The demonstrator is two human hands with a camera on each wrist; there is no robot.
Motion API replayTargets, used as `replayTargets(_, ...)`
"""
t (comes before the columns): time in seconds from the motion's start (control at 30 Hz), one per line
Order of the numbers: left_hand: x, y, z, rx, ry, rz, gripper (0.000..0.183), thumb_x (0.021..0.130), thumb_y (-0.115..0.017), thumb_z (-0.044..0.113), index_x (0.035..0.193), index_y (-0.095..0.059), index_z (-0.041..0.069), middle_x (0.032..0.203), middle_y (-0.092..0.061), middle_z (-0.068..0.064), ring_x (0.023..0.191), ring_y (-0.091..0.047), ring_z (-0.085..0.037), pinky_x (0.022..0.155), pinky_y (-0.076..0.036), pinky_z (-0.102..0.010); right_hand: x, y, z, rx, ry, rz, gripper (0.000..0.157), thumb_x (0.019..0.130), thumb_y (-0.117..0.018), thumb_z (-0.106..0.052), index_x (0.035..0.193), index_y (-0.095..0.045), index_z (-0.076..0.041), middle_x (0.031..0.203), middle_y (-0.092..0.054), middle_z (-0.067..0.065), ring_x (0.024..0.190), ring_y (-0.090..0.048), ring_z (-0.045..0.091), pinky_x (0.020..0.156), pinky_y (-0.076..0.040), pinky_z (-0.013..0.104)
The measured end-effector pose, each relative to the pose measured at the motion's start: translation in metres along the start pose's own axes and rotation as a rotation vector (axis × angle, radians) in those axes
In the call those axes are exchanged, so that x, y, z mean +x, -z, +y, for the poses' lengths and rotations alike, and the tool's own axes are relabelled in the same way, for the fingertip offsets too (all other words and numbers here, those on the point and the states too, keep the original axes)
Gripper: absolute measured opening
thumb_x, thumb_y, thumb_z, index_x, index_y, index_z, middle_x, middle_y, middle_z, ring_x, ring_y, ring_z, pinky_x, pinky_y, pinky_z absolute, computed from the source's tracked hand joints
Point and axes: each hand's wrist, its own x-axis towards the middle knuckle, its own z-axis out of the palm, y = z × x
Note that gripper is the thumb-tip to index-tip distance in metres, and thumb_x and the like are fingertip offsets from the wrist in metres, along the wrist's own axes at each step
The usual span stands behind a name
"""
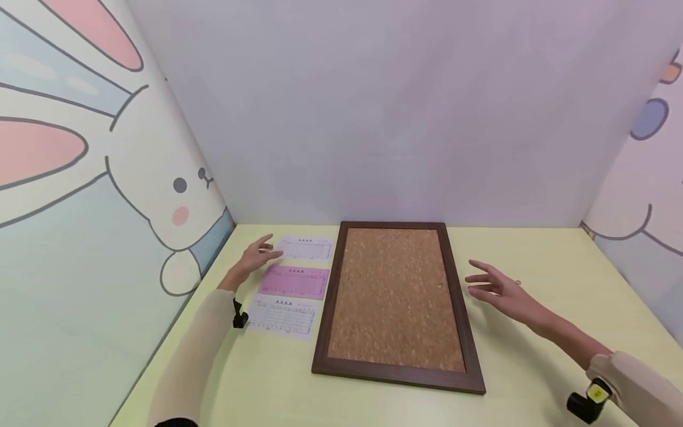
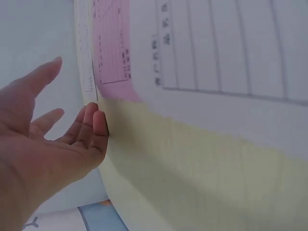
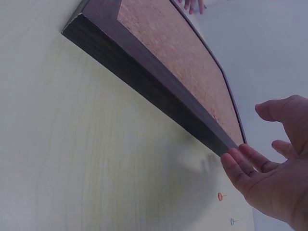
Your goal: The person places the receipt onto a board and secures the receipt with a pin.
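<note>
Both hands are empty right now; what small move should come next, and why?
Probably lower the left hand and pinch the farthest white printed sheet by its left edge: in the head view, the hand overlaps that edge, holds nothing, and the framed corkboard alongside bears no sheet.

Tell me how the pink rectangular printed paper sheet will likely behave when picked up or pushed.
The pink rectangular printed paper sheet looks thin, so it will probably flex or droop if lifted by one edge. It lies flat on the pale yellow tabletop, so getting a fingertip under it may be fiddly. Nothing visible pins it down, so a push would likely slide it.
</note>
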Motion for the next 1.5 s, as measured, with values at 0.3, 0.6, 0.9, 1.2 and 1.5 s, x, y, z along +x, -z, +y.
replayTargets(0.3,0.017,-0.007,0.004,0.041,0.081,0.002,0.084,0.098,-0.068,0.027,0.163,-0.019,0.006,0.155,-0.036,-0.03,0.14,-0.039,-0.044,0.119,-0.03,-0.057,0.001,-0.005,0.01,0.189,-0.04,-0.098,0.076,0.104,-0.058,-0.016,0.16,-0.012,0.007,0.143,-0.043,0.04,0.108,-0.067,0.001,0.092,-0.058,0.032)
replayTargets(0.6,0.023,-0.013,0.001,0.086,0.099,0.034,0.081,0.096,-0.07,0.025,0.159,-0.026,-0.003,0.146,-0.044,-0.029,0.126,-0.044,-0.036,0.112,-0.036,-0.05,0.004,-0.012,0.017,0.075,-0.092,-0.137,0.083,0.098,-0.069,-0.021,0.16,-0.02,0.004,0.139,-0.052,0.032,0.115,-0.066,0.027,0.082,-0.053,0.027)
replayTargets(0.9,0.023,-0.017,0.004,0.077,0.131,0.073,0.075,0.097,-0.07,0.021,0.157,-0.032,-0.003,0.145,-0.046,-0.03,0.12,-0.046,-0.035,0.106,-0.04,-0.048,0.013,-0.019,0.018,0.061,-0.058,-0.133,0.085,0.092,-0.075,-0.014,0.155,-0.024,0.012,0.128,-0.054,0.031,0.091,-0.066,0.001,0.074,-0.052,0.024)
replayTargets(1.2,0.023,-0.02,0.01,0.019,0.135,0.143,0.069,0.093,-0.073,0.014,0.151,-0.04,-0.002,0.145,-0.046,-0.031,0.128,-0.05,-0.041,0.11,-0.043,-0.051,0.017,-0.016,0.02,0.052,-0.074,-0.144,0.085,0.093,-0.075,-0.014,0.156,-0.023,0.012,0.128,-0.055,0.03,0.092,-0.066,0.004,0.074,-0.052,0.024)
replayTargets(1.5,0.027,-0.015,0.007,-0.045,0.164,0.17,0.057,0.099,-0.062,0.012,0.15,-0.044,-0.002,0.143,-0.053,-0.029,0.123,-0.058,-0.037,0.101,-0.049,-0.043,0.022,-0.015,0.019,0.027,-0.09,-0.146,0.084,0.093,-0.074,-0.014,0.156,-0.024,0.011,0.128,-0.056,0.031,0.094,-0.066,0.007,0.075,-0.053,0.025)
